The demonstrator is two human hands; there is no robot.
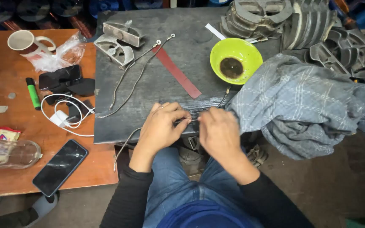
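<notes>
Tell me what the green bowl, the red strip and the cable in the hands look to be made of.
Green bowl: likely plastic, with an even bright colour and soft sheen. Red strip: flat and matt, maybe rubber or leather; hard to tell. Cable: looks like sleeved or braided metal, grey and dull, held by the left hand and right hand.

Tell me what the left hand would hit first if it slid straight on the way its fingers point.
The left hand points rightward along the dark metal worktop's near edge. It would probably meet the right hand first, close by across the thin braided wire; depth is hard to judge.
</notes>
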